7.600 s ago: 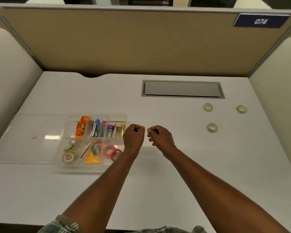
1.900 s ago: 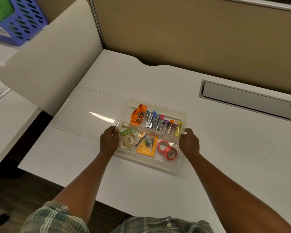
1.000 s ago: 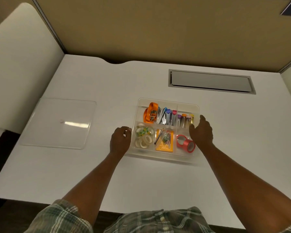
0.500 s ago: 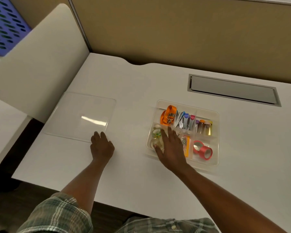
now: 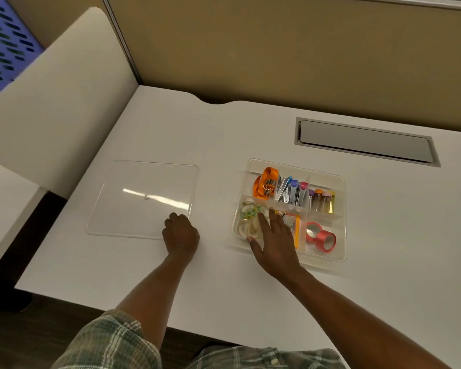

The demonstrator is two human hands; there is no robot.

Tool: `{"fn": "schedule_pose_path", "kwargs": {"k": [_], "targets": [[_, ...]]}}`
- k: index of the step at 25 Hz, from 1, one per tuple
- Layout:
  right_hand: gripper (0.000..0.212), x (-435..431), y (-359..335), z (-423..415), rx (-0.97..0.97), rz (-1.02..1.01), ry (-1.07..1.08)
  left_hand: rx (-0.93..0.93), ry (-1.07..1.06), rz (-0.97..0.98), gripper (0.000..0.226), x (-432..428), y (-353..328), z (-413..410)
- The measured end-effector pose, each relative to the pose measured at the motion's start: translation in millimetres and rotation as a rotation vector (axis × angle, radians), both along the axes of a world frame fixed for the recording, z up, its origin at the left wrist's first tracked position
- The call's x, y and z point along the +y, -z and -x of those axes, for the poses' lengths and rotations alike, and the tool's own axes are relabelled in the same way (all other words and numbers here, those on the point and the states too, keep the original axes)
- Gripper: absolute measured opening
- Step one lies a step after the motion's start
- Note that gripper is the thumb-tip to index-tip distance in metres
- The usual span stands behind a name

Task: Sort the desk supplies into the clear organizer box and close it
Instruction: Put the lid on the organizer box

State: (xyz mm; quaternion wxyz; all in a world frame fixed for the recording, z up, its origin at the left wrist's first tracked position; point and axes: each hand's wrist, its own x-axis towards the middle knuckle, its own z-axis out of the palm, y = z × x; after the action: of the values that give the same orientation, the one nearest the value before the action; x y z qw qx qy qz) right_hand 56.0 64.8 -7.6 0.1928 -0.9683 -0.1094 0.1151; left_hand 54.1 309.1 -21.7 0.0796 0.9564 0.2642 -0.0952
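Head view: white desk (image 5: 224, 134), clear organizer box (image 5: 342, 187) uncovered, sitting right of centre. Its clear lid (image 5: 144, 182) lies flat on the desk to the left, well apart from the box. Left hand (image 5: 181, 234) is at the lid's near right corner, knuckles up, fingers curled. Cannot tell if they actually pinch the lid edge or just touch it. Right hand (image 5: 273, 243) lies flat on the box's near left part, fingers straight and spread, holding nothing, partly covering the white tape rolls (image 5: 246, 229). Far row of the box, left to right: orange strap (image 5: 266, 177), metal clippers (image 5: 290, 191), small vials (image 5: 321, 201). Near row: green patterned roll (image 5: 246, 211) with the white rolls, yellow card (image 5: 296, 230) in the middle, pink tape rolls (image 5: 321, 237) at right. Grey hatch (image 5: 365, 142) sits in the desk beyond the box. Blue basket (image 5: 6, 41) at far left.
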Motion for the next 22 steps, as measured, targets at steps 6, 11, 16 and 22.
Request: {"fn": "schedule_pose_path", "kwargs": {"k": [6, 11, 16, 22], "targets": [[0.069, 0.0, -9.5, -9.8, 0.022, -0.054, 0.047, -0.204, 0.006, 0.164, 0.018, -22.8, -49.6, -39.2], [0.065, 7.6, -33.6, -30.9, -0.032, -0.204, 0.112, -0.478, 0.031, 0.252, 0.016, -49.1, -112.6, -83.5], [0.060, 14.4, -57.3, -55.9, 0.025, -0.432, 0.273, -0.789, 0.088, 0.403, 0.015, -82.1, -155.8, -98.8], [0.057, 10.6, -76.8, -84.5, 0.234, -0.767, 0.487, -1.035, 0.185, 0.515, 0.020, -114.3, -184.5, -95.4]]}}
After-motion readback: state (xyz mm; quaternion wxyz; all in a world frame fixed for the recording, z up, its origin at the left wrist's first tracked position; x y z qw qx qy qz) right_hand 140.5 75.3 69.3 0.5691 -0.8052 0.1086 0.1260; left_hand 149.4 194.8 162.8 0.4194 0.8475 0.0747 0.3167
